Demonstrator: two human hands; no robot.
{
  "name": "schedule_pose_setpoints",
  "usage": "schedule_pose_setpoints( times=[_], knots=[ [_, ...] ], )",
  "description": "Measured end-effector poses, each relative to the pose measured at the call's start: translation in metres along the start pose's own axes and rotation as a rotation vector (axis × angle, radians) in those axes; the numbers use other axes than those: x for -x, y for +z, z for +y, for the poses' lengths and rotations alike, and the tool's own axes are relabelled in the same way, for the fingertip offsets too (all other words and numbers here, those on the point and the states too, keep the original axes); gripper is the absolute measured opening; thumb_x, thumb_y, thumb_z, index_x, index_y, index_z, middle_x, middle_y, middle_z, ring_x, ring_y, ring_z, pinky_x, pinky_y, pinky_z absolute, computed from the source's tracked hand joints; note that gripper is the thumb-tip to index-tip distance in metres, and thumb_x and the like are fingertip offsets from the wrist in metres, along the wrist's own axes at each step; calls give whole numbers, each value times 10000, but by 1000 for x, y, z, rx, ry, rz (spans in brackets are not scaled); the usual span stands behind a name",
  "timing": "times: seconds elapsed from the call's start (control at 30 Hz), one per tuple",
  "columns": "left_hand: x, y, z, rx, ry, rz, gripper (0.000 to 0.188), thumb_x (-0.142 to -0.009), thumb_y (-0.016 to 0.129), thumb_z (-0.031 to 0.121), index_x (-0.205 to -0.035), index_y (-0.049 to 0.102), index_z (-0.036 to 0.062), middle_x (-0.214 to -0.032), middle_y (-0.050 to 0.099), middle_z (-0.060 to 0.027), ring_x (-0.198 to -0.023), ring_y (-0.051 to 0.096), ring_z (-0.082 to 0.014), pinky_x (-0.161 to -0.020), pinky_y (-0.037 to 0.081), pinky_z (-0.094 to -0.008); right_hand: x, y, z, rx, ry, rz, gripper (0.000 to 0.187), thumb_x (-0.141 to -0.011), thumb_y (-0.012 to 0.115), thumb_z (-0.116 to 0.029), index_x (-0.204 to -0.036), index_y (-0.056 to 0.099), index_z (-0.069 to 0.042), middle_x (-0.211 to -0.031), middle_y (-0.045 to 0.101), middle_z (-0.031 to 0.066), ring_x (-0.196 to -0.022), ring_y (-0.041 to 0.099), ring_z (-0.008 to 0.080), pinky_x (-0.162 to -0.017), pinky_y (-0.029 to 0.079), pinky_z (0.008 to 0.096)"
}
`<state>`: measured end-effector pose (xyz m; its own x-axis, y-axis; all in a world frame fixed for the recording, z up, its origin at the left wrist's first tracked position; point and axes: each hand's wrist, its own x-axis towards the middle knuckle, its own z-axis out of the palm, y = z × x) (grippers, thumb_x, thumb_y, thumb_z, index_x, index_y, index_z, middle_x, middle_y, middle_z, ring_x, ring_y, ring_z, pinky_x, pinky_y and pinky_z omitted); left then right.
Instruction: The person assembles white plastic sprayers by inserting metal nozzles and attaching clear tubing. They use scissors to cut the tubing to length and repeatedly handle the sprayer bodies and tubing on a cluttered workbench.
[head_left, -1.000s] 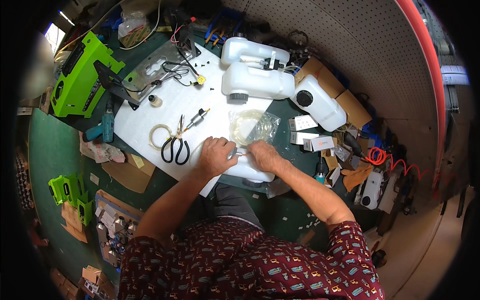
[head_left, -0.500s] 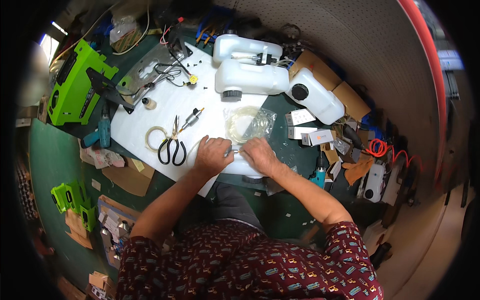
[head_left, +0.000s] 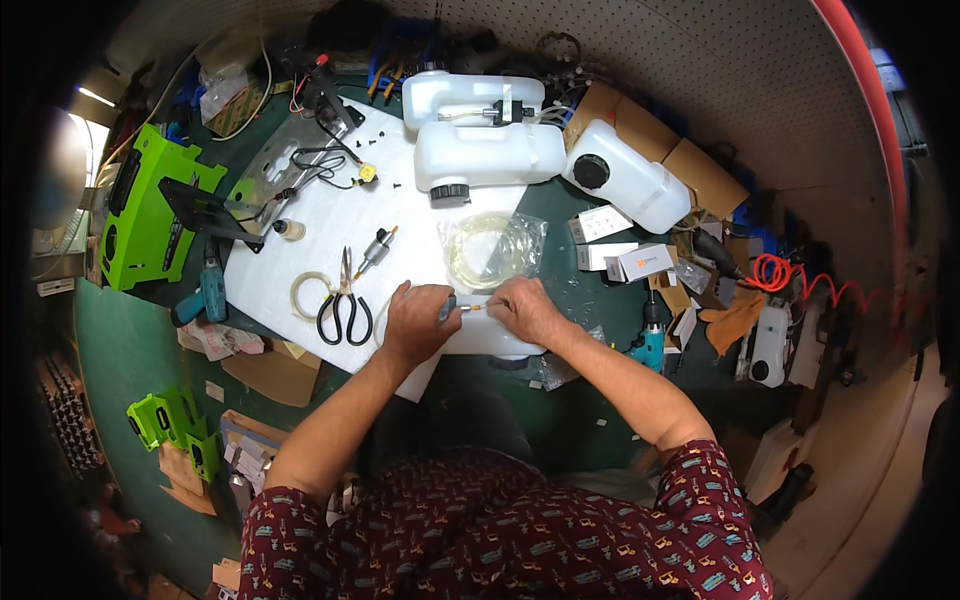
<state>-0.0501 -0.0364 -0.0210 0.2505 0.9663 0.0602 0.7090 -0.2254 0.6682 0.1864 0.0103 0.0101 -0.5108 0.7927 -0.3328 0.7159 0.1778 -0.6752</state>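
A short-sleeved maroon shirt (head_left: 500, 530), finely patterned in blue and yellow, is worn with dark trousers (head_left: 448, 418).

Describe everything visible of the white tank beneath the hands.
The tank is a whitish, translucent-looking container, apparently plastic, with rounded edges and a dark round cap on its near side. It seems to lie sideways, by the edge of the white sheet. The left hand hides its left end; the right hand covers part of its far edge. Whether either touches it cannot be told.
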Motion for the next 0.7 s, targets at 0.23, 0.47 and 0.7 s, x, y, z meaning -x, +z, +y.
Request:
schedule_pose_setpoints(
  times=[0.23,0.47,0.7],
  knots=[
    [-7,-6,6,-55,-91,-149,164,-870,712,232,-967,671,106,-936,718,-74,-973,699,-299,-1094,422,-579,0,4,7,47,-155,37,86,-906,716,-129,-893,758,-55,-926,709,121,-998,630,354,-941,480,455],
    [-4,2,0,-51,-63,-54,231,-883,707,239,-1058,675,93,-1020,740,-94,-1020,708,-300,-1136,396,-560,2,7,4,117,-234,62,58,-902,700,-109,-921,732,-65,-941,671,91,-1019,600,318,-959,476,431],
    [-4,-1,1,-57,-58,-86,257,-877,714,245,-1079,685,90,-1023,745,-107,-1028,710,-309,-1119,419,-563,2,10,2,154,-273,93,62,-904,697,-117,-903,726,-62,-918,661,92,-985,596,308,-936,481,419]
  ],
)
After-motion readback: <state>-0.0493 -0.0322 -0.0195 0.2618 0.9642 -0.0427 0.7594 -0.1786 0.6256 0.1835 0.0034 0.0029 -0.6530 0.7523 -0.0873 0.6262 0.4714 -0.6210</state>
